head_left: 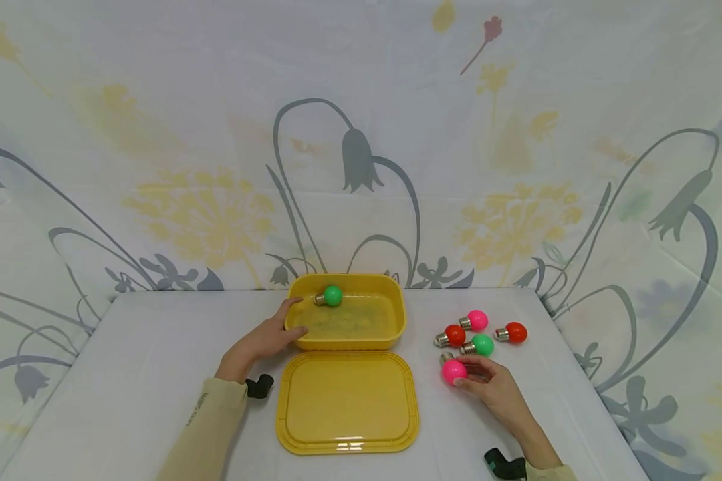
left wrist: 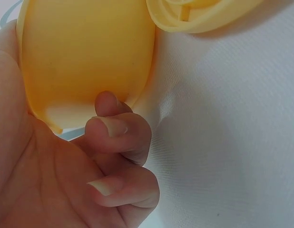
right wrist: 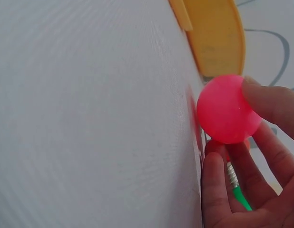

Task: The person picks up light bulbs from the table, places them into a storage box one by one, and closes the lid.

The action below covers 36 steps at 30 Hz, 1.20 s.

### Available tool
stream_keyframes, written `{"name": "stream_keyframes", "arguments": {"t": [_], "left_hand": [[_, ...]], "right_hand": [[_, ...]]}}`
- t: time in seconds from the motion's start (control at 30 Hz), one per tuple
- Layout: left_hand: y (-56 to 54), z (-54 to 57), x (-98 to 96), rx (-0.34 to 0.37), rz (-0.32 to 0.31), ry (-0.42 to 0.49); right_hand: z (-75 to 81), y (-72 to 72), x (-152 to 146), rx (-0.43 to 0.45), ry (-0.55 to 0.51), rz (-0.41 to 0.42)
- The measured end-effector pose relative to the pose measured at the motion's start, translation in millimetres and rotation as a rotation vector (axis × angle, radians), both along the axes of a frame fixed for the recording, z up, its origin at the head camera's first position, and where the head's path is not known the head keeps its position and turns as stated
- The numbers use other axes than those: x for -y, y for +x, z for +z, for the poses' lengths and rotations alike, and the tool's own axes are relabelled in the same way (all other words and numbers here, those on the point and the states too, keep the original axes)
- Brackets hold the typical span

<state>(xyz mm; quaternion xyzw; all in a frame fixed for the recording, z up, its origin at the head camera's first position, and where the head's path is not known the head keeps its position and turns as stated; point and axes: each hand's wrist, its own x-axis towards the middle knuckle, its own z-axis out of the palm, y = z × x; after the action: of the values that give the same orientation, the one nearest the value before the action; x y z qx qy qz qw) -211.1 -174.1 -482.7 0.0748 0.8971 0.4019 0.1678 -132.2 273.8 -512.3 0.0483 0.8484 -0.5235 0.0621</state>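
Note:
My left hand (head_left: 267, 336) holds the left end of a yellow plastic box (head_left: 349, 345), its thumb and fingers at the rim. Inside the box a green light bulb (head_left: 333, 295) lies on its side near the back. My right hand (head_left: 495, 389) pinches a pink light bulb (head_left: 454, 372) by its round globe, with the metal screw base pointing away from me. In the right wrist view the pink globe (right wrist: 228, 110) sits between thumb and fingers, close over the white tabletop. From the left wrist, the box's end wall (left wrist: 90, 57) fills the space beside the fingers.
Just beyond the right hand lie another pink bulb (head_left: 478, 320), a red bulb (head_left: 455, 335), a green bulb (head_left: 484, 345) and a second red bulb (head_left: 517, 332). A flat yellow lid (head_left: 347, 401) rests in front of the box. Behind the table hangs a flower-patterned cloth (head_left: 361, 220).

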Motion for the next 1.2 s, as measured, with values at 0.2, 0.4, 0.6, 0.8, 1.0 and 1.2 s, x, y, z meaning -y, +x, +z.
{"name": "stream_keyframes", "arguments": {"t": [0.2, 0.4, 0.6, 0.8, 1.0, 1.2], "left_hand": [[-0.7, -0.3, 0.2, -0.006, -0.005, -0.013], [-1.5, -0.3, 0.7, -0.002, -0.01, -0.011], [-1.8, -1.7, 1.0, 0.001, -0.013, 0.009], [-2.2, -2.9, 1.5, 0.008, -0.001, 0.023], [-1.7, -2.2, 2.3, 0.005, -0.007, 0.027], [-2.2, -2.1, 2.7, 0.0, -0.011, 0.027]], "right_hand": [[1.9, 0.2, 0.1, -0.005, -0.002, 0.006], [3.0, -0.2, -0.7, -0.029, -0.01, 0.023], [2.6, -1.3, -0.5, -0.043, -0.031, 0.027], [4.5, -1.7, 0.2, -0.056, -0.029, 0.034], [6.4, -1.1, -0.3, -0.083, -0.035, 0.058], [8.5, -1.8, -0.3, -0.121, -0.047, 0.077]]}}
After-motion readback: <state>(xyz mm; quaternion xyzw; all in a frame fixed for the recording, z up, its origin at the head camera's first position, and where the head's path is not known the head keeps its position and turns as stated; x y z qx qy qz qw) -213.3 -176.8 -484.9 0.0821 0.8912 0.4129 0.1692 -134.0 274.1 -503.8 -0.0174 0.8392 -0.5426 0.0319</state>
